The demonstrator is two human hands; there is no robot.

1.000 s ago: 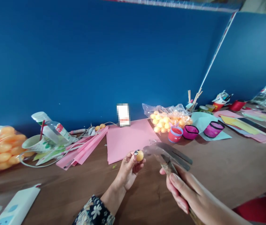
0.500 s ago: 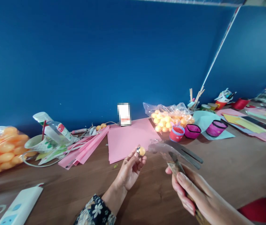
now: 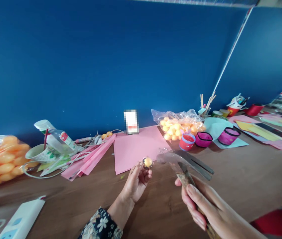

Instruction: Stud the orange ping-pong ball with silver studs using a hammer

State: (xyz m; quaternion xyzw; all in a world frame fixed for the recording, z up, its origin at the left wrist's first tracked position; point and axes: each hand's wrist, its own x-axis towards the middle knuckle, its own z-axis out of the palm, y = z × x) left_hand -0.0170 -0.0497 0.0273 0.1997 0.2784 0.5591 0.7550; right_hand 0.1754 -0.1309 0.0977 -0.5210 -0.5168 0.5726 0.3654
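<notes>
My left hand is raised over the table, its thumb and fingers closed on a small round yellow ball with dark, mottled patches along its edge. In my right hand is a claw hammer, gripped by its worn wooden handle. The dark metal head lies crosswise, its striking end pointing left at the ball and its split claw pointing right. A gap separates the hammer from the ball. Behind the left hand lies pink paper on the brown table.
A clear bag of orange balls stands behind the hammer, and a larger one at the left. Small red and purple cups stand at right. Left are a plastic bottle, pink strips and a power strip. A blue wall rises behind.
My left hand has shifted very slightly left and down with the ball, which is turned a little. The right hand and hammer look nearly unmoved.
</notes>
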